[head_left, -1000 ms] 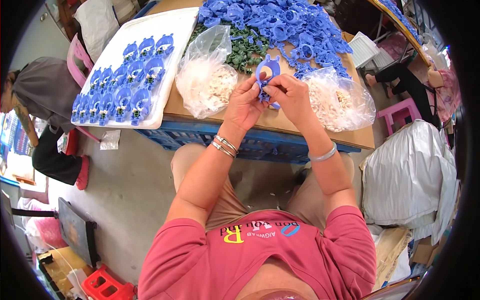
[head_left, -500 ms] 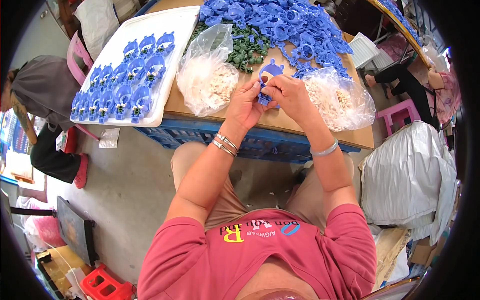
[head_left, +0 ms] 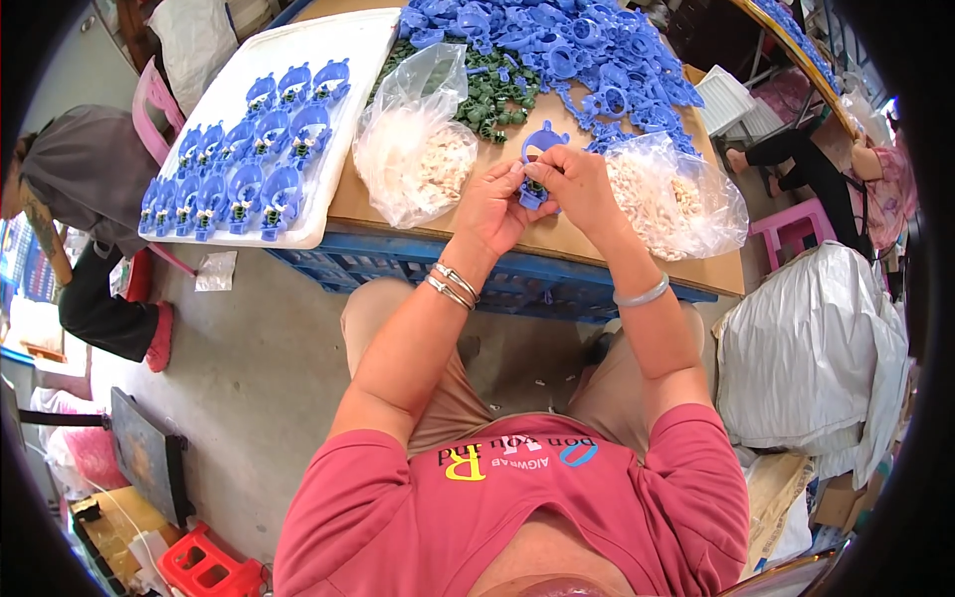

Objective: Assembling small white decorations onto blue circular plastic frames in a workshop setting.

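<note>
while both hands meet over cardboard tabletop (head_left: 418, 214), left hand (head_left: 492, 204) and right hand (head_left: 577, 184) pinch one blue plastic part (head_left: 538, 149) between fingertips, held just above table edge. clear bag of whitish pieces (head_left: 418, 164) beside left hand, second bag (head_left: 676, 199) beside right. white tray (head_left: 343, 124) of finished blue parts far left.
</note>
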`<state>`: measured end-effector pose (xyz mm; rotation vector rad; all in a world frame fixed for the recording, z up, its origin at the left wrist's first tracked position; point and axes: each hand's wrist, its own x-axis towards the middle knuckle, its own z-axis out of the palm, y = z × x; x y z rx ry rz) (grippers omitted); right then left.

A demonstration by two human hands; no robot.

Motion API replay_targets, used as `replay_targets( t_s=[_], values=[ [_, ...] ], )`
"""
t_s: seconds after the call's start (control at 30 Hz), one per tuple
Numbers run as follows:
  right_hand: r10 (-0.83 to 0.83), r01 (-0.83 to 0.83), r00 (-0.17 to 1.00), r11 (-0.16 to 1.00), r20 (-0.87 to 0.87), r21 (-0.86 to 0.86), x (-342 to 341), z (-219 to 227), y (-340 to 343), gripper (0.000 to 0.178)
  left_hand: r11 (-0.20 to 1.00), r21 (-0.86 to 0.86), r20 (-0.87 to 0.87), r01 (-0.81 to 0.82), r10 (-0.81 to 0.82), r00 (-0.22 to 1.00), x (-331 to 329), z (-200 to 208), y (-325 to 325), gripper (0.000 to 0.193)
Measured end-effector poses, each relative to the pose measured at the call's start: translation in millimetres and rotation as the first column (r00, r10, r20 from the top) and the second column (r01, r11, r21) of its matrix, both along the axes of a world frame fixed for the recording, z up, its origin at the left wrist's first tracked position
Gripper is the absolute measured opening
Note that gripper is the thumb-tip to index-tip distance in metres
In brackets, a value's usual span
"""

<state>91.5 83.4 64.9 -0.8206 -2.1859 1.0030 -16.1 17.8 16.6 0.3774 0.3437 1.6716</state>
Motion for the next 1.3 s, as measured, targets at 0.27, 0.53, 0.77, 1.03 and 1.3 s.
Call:
replay_targets(
  t_s=[0.27, 0.53, 0.77, 1.03, 1.3],
  values=[
    [0.041, -0.026, 0.987, 0.995, -0.157, 0.101, 11, -7, -7, 0.009, 0.991, 0.015, -0.015, -0.133, 0.133, 0.991, -9, -6, 3, 0.022],
    [0.007, 0.014, 0.991, 0.988, -0.136, 0.155, 13, -5, -15, 0.006, 0.989, 0.014, -0.152, -0.145, 0.145, 0.978, -4, 3, -3, 0.023],
    [0.234, -0.252, 0.968, 0.891, 0.096, 0.377, 24, 20, -5, 0.005, 0.994, -0.069, -0.260, -0.088, 0.067, 0.963, -11, 8, -7, 0.022],
    [0.184, -0.423, 0.901, 0.579, 0.394, 0.697, 16, 34, -4, 0.008, 0.994, -0.104, -0.389, -0.023, -0.020, 0.921, -10, 3, -5, 0.024],
    [0.180, -0.464, 0.882, 0.494, 0.436, 0.735, 6, 28, -9, 0.013, 0.977, -0.210, -0.237, -0.035, -0.016, 0.971, -11, 3, -4, 0.022]
  ],
)
